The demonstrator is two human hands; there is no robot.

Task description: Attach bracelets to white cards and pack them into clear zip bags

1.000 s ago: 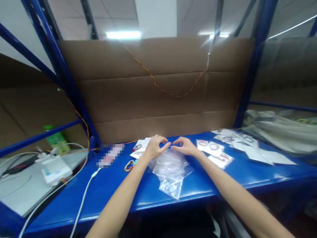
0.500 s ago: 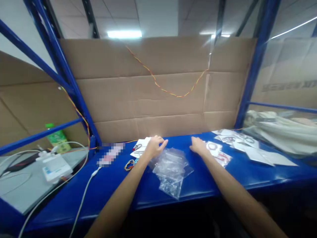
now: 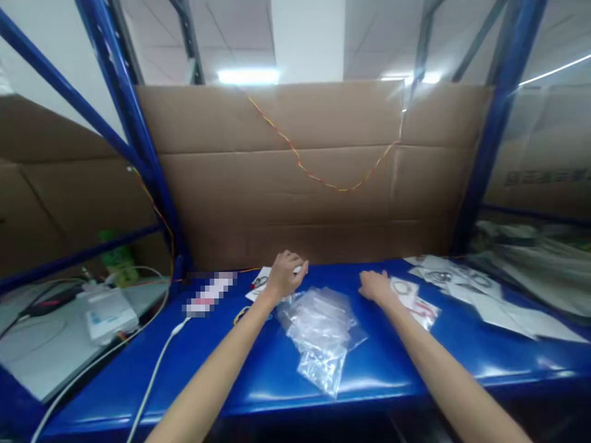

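Observation:
My left hand (image 3: 285, 277) is above the table's back part, fingers curled, just behind a loose pile of clear plastic bags (image 3: 321, 326). A small white piece shows between its thumb and fingers; what it is I cannot make out. Left of this hand lies a white card (image 3: 260, 282) with a dark looped item on it. My right hand (image 3: 375, 287) rests with fingers curled in, right of the bags; anything inside it is hidden. Beside its wrist are a white card with a ring-shaped loop (image 3: 402, 289) and a packet with a red item (image 3: 423, 309).
More white cards (image 3: 480, 289) spread over the right of the blue table (image 3: 369, 369). A yellowish band (image 3: 241, 315) lies beside my left forearm. A white cable (image 3: 154, 369) crosses the left side. Cardboard (image 3: 300, 203) walls the back between blue posts.
The view has tilted up a little, so the scene sits lower. My left hand has shifted slightly left, and a white piece now shows between its fingers. My right hand has hardly moved.

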